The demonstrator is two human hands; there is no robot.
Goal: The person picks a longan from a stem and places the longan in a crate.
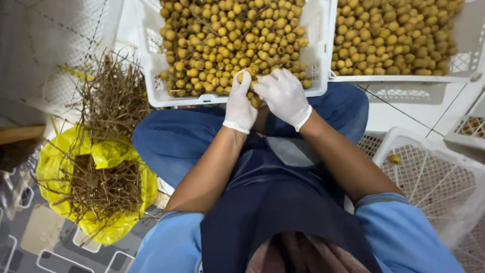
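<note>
Dark apron (283,212) lies nearest, and beyond it small yellow fruit (247,76) is pinched by gloved left hand (239,103) and right hand (284,96) over the white crate (151,76), best kept low so nothing is dropped.

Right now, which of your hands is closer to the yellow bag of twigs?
Left. My left hand is at the fruit crate's near edge, on the bag's side; my right hand sits beside it, farther away.
</note>
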